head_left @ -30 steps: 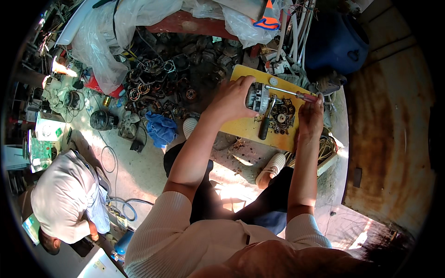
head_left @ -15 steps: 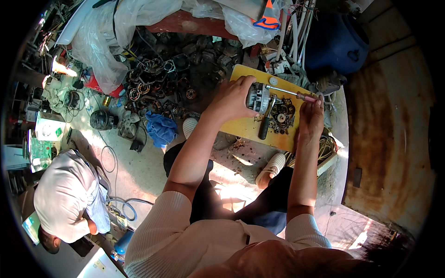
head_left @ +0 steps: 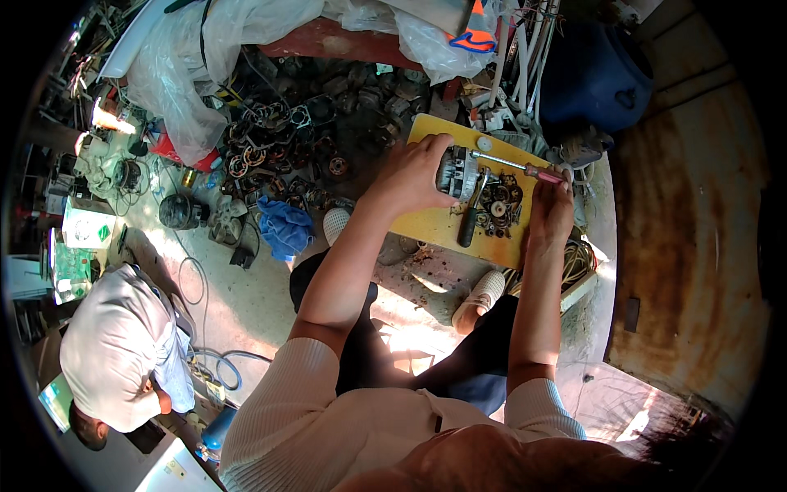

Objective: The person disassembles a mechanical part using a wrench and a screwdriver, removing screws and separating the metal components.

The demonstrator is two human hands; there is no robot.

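Left hand (head_left: 416, 174): grasping a ribbed, round metal housing (head_left: 459, 174), thumb below and fingers above, over the upper left part of a yellow board (head_left: 492, 246). Right hand (head_left: 551, 211): fingers closed about the red handle of a screwdriver (head_left: 510, 165), its bright shank running leftward, tip at the upper right face of the housing; whether it touches cannot be told. On the board: one ratchet wrench (head_left: 468, 227), black-handled, lying just right of the housing, head toward the far side; one pile of small metal parts (head_left: 502, 205), beside the wrench; one pale disc (head_left: 484, 143), near the far edge. Beyond: one heap of dark motor parts (head_left: 287, 131); one crumpled blue cloth (head_left: 284, 229) on the floor (head_left: 234, 291); one blue barrel (head_left: 594, 86), far right. Lower left: one co-worker (head_left: 115, 348), light-shirted, bent forward.
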